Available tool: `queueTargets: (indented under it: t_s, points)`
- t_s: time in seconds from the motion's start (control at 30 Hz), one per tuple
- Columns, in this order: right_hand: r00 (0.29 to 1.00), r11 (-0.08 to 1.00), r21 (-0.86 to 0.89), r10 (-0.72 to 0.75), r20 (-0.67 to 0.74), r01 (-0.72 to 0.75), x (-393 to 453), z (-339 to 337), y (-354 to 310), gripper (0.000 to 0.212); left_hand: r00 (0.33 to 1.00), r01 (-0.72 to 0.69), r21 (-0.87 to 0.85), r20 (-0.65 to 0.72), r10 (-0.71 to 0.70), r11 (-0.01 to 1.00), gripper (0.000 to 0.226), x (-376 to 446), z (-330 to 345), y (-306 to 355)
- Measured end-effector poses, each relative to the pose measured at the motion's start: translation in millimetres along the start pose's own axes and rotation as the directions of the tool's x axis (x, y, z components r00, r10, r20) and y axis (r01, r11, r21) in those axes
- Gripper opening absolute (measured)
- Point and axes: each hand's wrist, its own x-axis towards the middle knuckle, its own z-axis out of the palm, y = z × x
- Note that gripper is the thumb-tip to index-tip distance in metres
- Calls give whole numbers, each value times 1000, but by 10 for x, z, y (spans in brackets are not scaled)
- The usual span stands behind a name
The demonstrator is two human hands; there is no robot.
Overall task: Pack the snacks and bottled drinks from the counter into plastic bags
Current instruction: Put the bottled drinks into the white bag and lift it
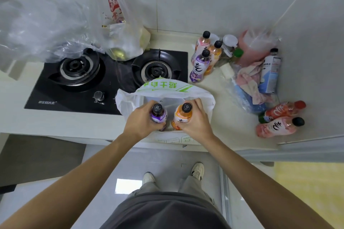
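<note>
Brightness: from my feed, even and fairly bright, soft and diffuse; no hard light source in view.
Shadows: faint, soft ones under my forearms on the bench edge.
Glare: pale sheen on the clear plastic bag and on the glass hob; a bright rectangular reflection on the floor.
Distortion: strong wide-angle bending; wall lines and the bench edge curve near the borders.
Sharpness: centre reasonably crisp; corners softer and smeared.
</note>
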Motion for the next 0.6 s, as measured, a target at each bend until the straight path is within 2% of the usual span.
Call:
queueTargets:
  t_s: [0.3,0.6]
  points:
    - [998,997,-49,-51,29,52,-221,-28,164,59,998,-65,-35,-12,65,997,59,-115,172,-47]
    - [997,997,-67,37,-63,-42,-415,-448,505,56,991,-118,-51,59,121,992,64,19,516,333]
